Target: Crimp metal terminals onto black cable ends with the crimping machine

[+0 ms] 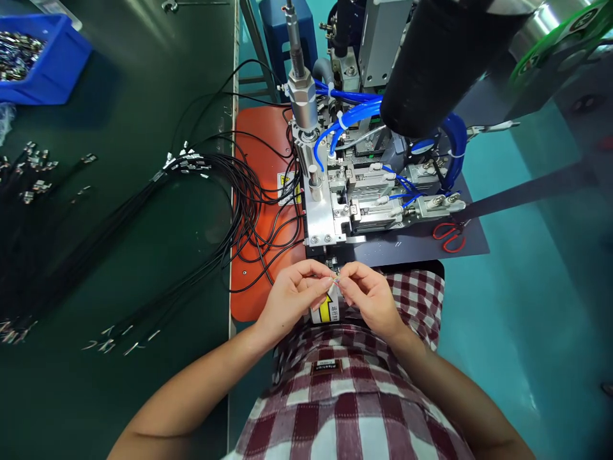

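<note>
So left hand (293, 292) and right hand (368, 296) are both pinching tiny coloured wires (336, 280), with black cables (240, 191) looped off left

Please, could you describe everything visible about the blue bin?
The blue bin, open-topped and plastic-looking, sits at upper left on the dark green table, cut off by the picture's left edge. It holds many small shiny metallic parts. Crumpled clear plastic lies just below it in view; contact is unclear.

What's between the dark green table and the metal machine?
In the head view, an orange board lies between them, with loops of black cable crossing it. A warning label also shows on it.
</note>
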The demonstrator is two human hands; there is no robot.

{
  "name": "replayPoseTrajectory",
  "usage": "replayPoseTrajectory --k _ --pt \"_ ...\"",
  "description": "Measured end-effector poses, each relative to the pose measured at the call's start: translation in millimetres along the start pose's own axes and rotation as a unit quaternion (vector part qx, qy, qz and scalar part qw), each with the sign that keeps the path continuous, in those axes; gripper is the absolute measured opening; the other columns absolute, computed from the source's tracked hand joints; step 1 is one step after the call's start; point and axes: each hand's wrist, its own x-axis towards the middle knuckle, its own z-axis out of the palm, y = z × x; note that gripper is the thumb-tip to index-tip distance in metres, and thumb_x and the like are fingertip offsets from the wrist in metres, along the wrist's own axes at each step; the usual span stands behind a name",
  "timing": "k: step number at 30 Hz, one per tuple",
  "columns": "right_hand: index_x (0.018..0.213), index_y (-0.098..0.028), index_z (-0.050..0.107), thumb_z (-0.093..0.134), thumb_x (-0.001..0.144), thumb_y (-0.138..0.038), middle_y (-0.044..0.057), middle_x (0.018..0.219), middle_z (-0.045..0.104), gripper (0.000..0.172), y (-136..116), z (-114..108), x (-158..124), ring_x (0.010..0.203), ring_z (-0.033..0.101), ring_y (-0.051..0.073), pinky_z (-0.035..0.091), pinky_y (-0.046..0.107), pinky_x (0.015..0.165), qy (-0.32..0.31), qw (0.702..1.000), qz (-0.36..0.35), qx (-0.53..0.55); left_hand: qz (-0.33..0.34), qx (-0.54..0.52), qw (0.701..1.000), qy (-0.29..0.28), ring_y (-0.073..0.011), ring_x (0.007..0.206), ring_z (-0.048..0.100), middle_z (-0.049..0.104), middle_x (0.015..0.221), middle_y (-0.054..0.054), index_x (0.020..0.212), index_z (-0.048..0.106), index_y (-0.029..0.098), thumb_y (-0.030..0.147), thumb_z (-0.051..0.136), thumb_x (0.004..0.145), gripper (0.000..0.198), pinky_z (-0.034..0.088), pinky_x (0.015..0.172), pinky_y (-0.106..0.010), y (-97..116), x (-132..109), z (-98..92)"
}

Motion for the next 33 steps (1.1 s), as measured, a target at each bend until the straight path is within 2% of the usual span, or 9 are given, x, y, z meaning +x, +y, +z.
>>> replayPoseTrajectory --k 5,10,14,16,22,33 --pt "0.08 -0.02 0.057 0.062 0.087 -0.039 -0.004 0.066 0.047 0.022 2 -4 3 0.053 0.04 0.009 0.036 0.024 0.051 -0.023 0.999 0.003 -0.024 -0.012 0.012 1.0 -0.018 -0.0041 0.042 0.035 0.044 0.045 0.007 0.081 0.061 0.014 0.037 0.072 0.078 0.025 0.026 0.041 -0.016 2 0 -2.2" --pt "0.081 -0.02 0.057 0.055 0.092 -0.033 0.001 0.076 0.053 0.017 -4 -13 9 0.069 0.049 0.015 0.042 0.029 0.066 -0.063 0.986 -0.093 -0.126 -0.054 0.036 0.997 -0.047 -0.0042 0.04 0.035 0.044 0.045 0.007 0.08 0.063 0.013 0.04 0.073 0.075 0.029 0.025 0.04 -0.017 4 2 -5.6" --pt "0.079 -0.02 0.058 0.053 0.093 -0.028 0.002 0.077 0.054 0.016 -8 -16 13 0.071 0.05 0.016 0.042 0.03 0.069 -0.099 0.973 -0.128 -0.163 -0.058 0.044 0.996 -0.052 -0.0037 0.04 0.034 0.043 0.045 0.007 0.076 0.063 0.013 0.039 0.073 0.074 0.028 0.024 0.039 -0.017 3 3 -5.7" --pt "0.08 -0.02 0.058 0.054 0.092 -0.028 0.001 0.077 0.055 0.015 -8 -17 13 0.071 0.05 0.015 0.042 0.029 0.068 -0.09 0.977 -0.118 -0.153 -0.044 0.041 0.997 -0.04 -0.0036 0.039 0.033 0.041 0.044 0.008 0.076 0.063 0.013 0.038 0.073 0.075 0.026 0.023 0.039 -0.017 2 3 -4.5" --pt "0.083 -0.02 0.06 0.057 0.09 -0.037 -0.001 0.068 0.052 0.019 -4 -15 5 0.056 0.044 0.012 0.038 0.026 0.054 -0.022 0.996 -0.016 -0.084 -0.03 0.046 0.998 0.001 -0.0032 0.039 0.03 0.041 0.043 0.008 0.079 0.061 0.014 0.036 0.07 0.078 0.024 0.023 0.039 -0.016 3 1 -0.1" --pt "0.075 -0.018 0.06 0.064 0.081 -0.026 -0.002 0.065 0.053 0.011 -12 -3 5 0.055 0.044 0.011 0.036 0.025 0.052 0.016 0.995 -0.01 -0.095 -0.012 0.053 0.999 0.005 -0.0023 0.041 0.031 0.041 0.046 0.009 0.08 0.058 0.014 0.031 0.068 0.081 0.02 0.022 0.04 -0.015 0 0 2.2"
